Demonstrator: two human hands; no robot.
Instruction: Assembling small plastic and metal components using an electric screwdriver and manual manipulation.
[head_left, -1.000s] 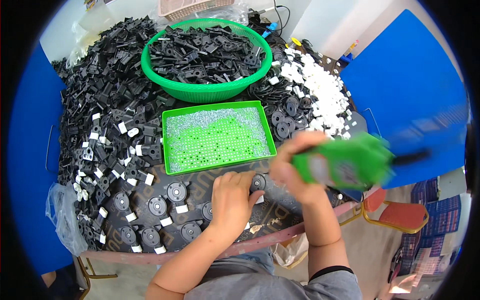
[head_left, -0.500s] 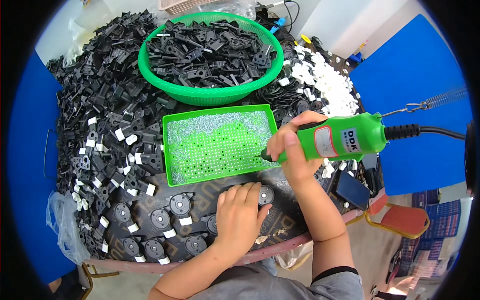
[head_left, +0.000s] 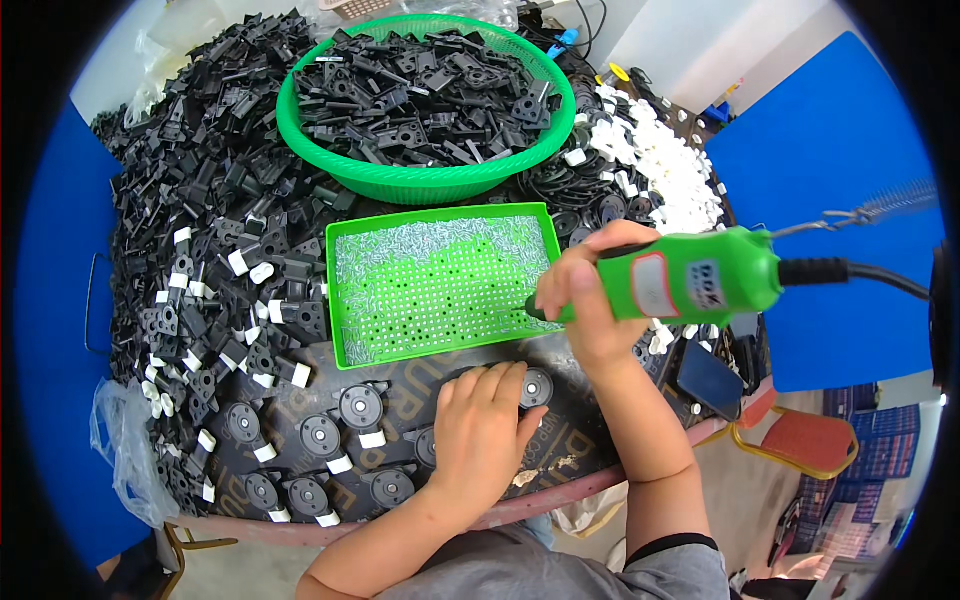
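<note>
My right hand is closed round a green electric screwdriver, held level with its dark tip pointing left over the right part of a green screw tray. Loose silvery screws lie along the tray's sides, and many of its small holes show. My left hand lies low on the table, fingers together, against a round black part with a pale centre; its grip is partly hidden. Left of that hand, several round black assemblies with white tabs lie in loose rows.
Behind the tray stands a green basket full of black plastic parts. Black parts heap up on the left, small white pieces on the right. A dark phone lies near the right edge. A coiled spring tethers the screwdriver.
The screwdriver's rear end has shifted slightly right and is blurred. My left hand stays in place on the round black part.
</note>
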